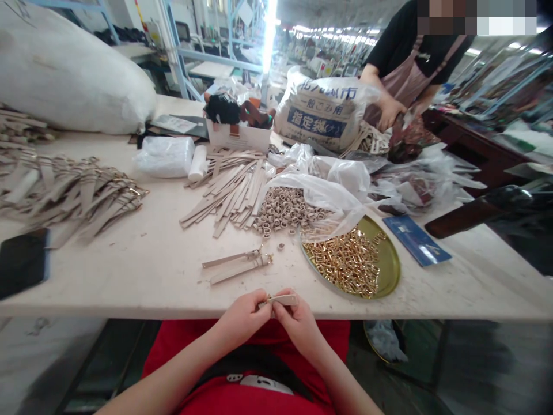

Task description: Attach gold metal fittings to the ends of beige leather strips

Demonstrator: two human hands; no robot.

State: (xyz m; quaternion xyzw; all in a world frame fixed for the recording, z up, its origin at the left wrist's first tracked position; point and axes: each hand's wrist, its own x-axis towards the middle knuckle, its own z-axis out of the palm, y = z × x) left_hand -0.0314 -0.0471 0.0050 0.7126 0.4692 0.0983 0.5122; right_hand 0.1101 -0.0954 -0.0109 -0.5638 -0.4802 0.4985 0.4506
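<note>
At the table's front edge, my left hand (pixel 248 314) and my right hand (pixel 298 323) meet, both closed on one short beige strap (pixel 284 300). A bit of gold metal shows at the left fingertips; its shape is mostly hidden by the fingers. Just beyond my hands lie two beige straps (pixel 239 270) with gold buckles at their right ends. To the right, a round gold tray (pixel 392 268) holds many small gold metal pieces (pixel 345 262). Behind these sits a heap of small beige loops (pixel 285 210), partly under clear plastic, beside a fan of loose straps (pixel 235 196).
Buckled straps (pixel 82 190) are piled at left, near a dark phone (pixel 23 262). A blue card (pixel 417 239) lies right of the tray. A white box (pixel 239 137) and a printed plastic sack (pixel 324 109) stand behind. Across the table, another person's hands (pixel 391 112) handle brown material.
</note>
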